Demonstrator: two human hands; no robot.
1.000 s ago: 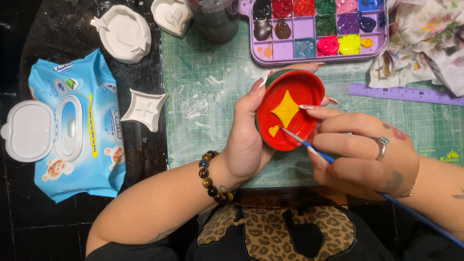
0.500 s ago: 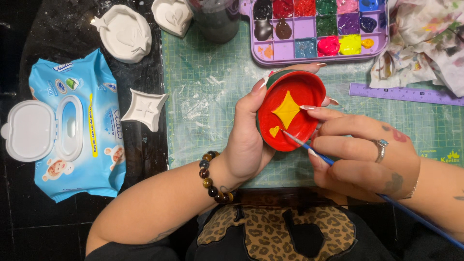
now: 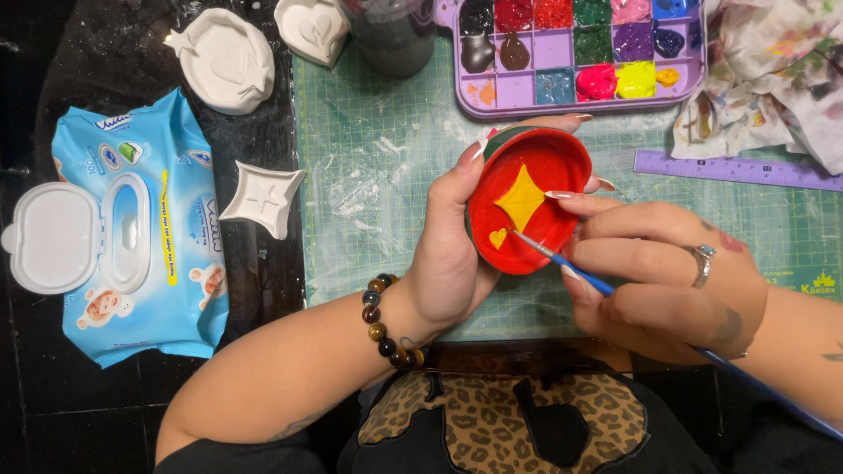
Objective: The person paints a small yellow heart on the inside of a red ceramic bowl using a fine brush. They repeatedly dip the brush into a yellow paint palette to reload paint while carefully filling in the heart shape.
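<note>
My left hand (image 3: 448,254) cups a small round red dish (image 3: 536,224) from the left and tilts its inside toward me. A yellow four-pointed star and a little yellow heart are painted inside the dish. My right hand (image 3: 659,281) pinches a thin blue paintbrush (image 3: 571,268), and the brush tip touches the dish next to the heart. One right fingertip rests on the dish's rim. A beaded bracelet (image 3: 386,320) circles my left wrist.
A purple paint palette (image 3: 571,88) with several colours lies beyond the dish on a green cutting mat (image 3: 378,175). A purple ruler (image 3: 729,167) and a paint-stained rag (image 3: 781,61) sit at the right. Unpainted white dishes (image 3: 263,197) and a blue wipes pack (image 3: 132,237) lie at the left.
The brush tip has slid left across the dish, from near the lower rim toward the yellow heart. My left hand and the dish have stayed put.
</note>
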